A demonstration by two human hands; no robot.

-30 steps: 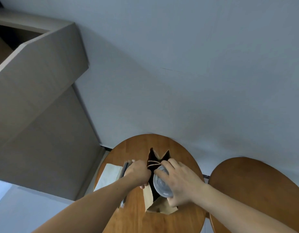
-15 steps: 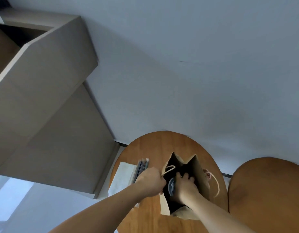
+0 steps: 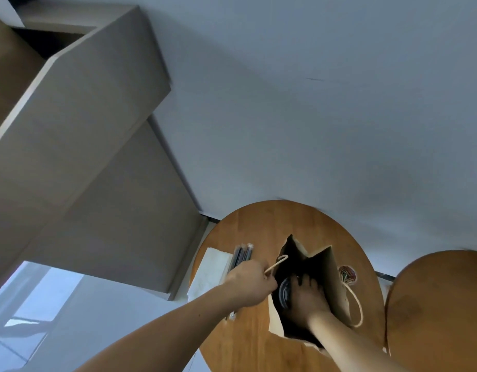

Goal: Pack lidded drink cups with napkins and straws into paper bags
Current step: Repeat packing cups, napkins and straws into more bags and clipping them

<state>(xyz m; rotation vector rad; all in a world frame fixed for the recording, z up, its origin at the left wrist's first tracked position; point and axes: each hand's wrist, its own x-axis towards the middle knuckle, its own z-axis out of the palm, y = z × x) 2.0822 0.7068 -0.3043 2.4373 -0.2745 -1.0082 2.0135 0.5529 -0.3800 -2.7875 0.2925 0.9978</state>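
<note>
Cup (image 3: 284, 293) deep in bag (image 3: 329, 273); my right hand (image 3: 309, 296) wraps it, left hand (image 3: 249, 280) pinches nine-o'clock handle (image 3: 278, 261); seat it flat, then release.

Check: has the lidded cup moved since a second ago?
Yes. The lidded cup has gone down: from level with the paper bag's mouth to deep inside it, the right hand gripping it.

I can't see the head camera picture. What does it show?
The right hand holds a cup inside a bag, while the left hand grips the bag's handle. On the table beside it lie napkins and straws.
</note>
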